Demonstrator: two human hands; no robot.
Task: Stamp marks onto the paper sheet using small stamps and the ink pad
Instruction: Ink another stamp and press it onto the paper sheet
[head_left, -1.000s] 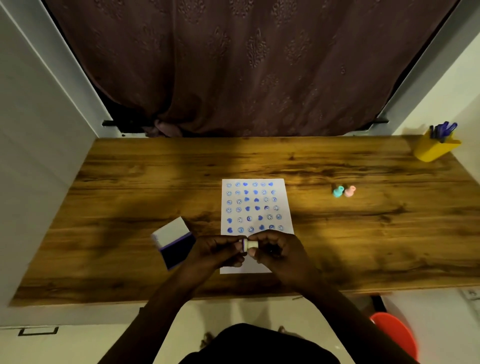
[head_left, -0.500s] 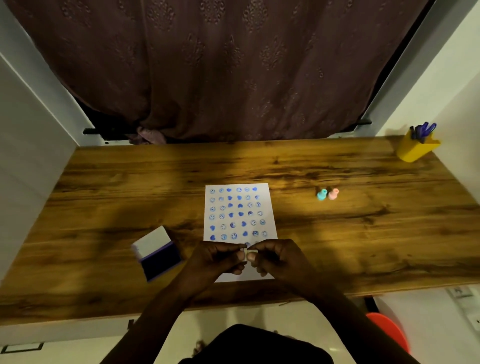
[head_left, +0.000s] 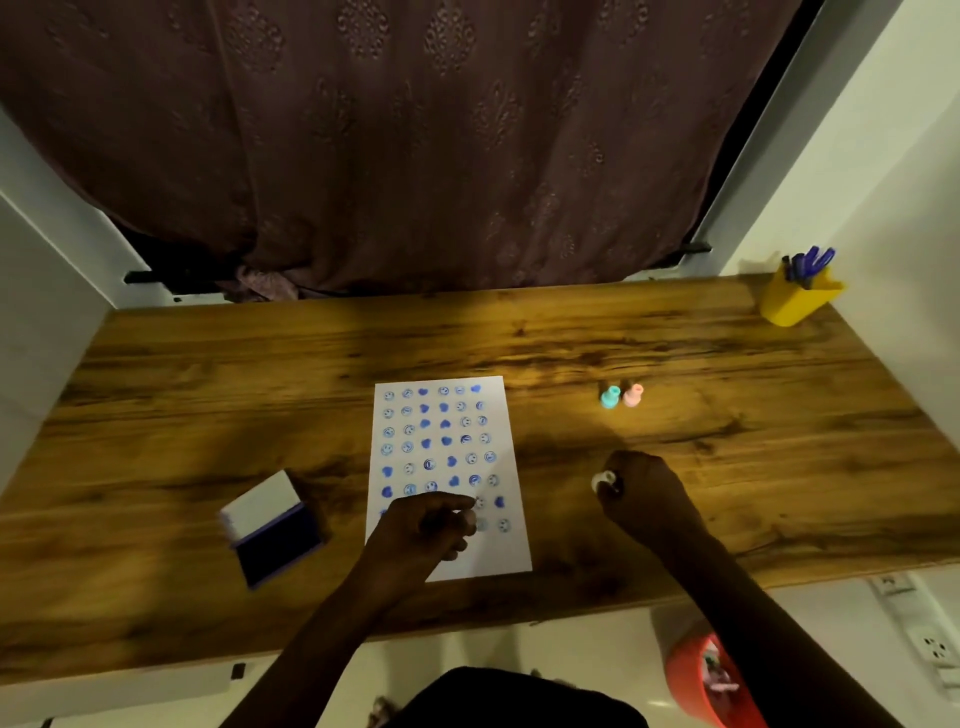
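Observation:
A white paper sheet (head_left: 447, 467) lies at the middle of the wooden table (head_left: 727, 467), covered with rows of blue smiley and heart marks. My left hand (head_left: 421, 535) hovers over the sheet's lower part, fingers pinched on what looks like a small pale stamp piece (head_left: 470, 517). My right hand (head_left: 644, 499) is over bare wood to the right of the sheet, closed around a small white stamp (head_left: 604, 482). The open ink pad (head_left: 272, 530), with a dark blue pad and a white lid, sits left of the sheet.
A teal stamp (head_left: 610, 397) and a pink stamp (head_left: 632, 395) stand together right of the sheet. A yellow pen holder (head_left: 797, 299) with blue pens is at the far right corner. A dark curtain hangs behind the table. A red bin (head_left: 701, 680) stands on the floor.
My hands were together over the sheet's lower edge, both holding the white stamp. They have separated: the right hand moved right with the white stamp, while the left stays over the sheet.

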